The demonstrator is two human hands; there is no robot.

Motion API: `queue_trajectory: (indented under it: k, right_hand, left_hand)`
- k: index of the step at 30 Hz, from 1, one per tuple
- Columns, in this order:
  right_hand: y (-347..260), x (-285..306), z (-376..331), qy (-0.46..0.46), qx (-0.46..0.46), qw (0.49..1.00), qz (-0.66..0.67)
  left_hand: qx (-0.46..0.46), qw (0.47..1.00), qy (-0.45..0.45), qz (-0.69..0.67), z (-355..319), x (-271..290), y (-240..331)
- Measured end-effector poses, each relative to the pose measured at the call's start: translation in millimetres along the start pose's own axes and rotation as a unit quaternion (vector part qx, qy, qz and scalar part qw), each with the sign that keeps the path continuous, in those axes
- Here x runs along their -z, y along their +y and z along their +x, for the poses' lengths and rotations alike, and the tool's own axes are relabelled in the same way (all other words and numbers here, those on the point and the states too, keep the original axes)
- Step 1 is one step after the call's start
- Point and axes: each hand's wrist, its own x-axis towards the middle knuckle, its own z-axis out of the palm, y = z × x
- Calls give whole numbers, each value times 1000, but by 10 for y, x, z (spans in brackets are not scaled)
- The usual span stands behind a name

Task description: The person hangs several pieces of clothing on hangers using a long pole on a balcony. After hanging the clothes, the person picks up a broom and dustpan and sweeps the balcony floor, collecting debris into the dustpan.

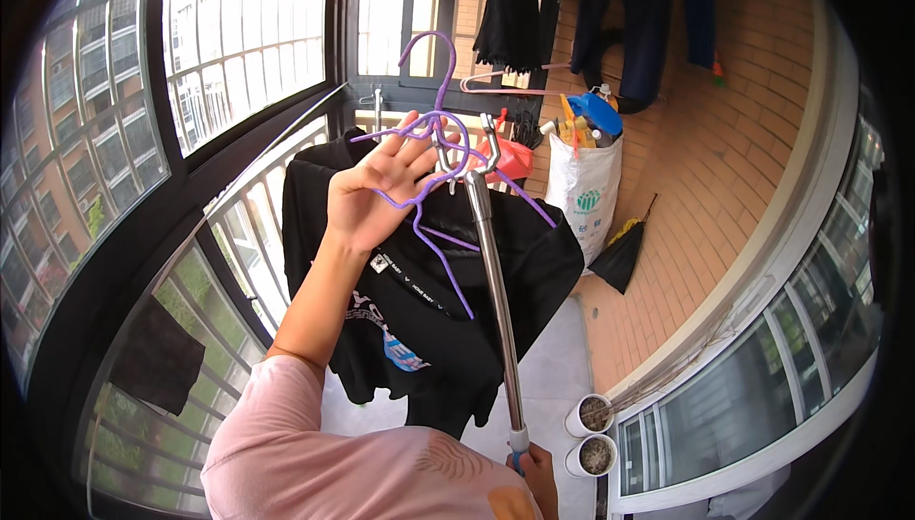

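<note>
My left hand (372, 191) is raised with its palm toward me, and its fingers stretch up behind the purple clothes hanger (444, 86). They appear to touch the hanger wires; no closed grip shows. A black shirt (410, 329) with a printed front hangs from purple hanger wire, partly folded over. Low at the right, my right hand (539, 482) is wrapped round the blue-and-white grip of a metal clothes pole (494, 282). The forked hook (469, 163) at the pole's top sits among the hanger wires. Whether the fork bears the hanger, I cannot tell.
A white sack (583, 201) of bottles stands by the brick wall, with a black bag (621, 258) beside it. Two white pots (595, 457) sit on the floor at the right. Dark clothes (643, 24) hang overhead. Barred windows (248, 53) line the left.
</note>
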Motion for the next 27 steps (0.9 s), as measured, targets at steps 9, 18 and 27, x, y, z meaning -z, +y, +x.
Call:
queue_trajectory:
  k: [9, 18, 27]
  right_hand:
    - [72, -27, 1, -4, -15, 1000, -10]
    - [-159, -319, 158, -5, 52, 998, 20]
    - [-873, -482, 828, 14, 199, 980, 4]
  left_hand:
    - [10, 1000, 15, -5, -2, -61, 38]
    - [115, 992, 13, 49, -38, -190, 89]
    - [303, 953, -19, -18, -549, -226, -458]
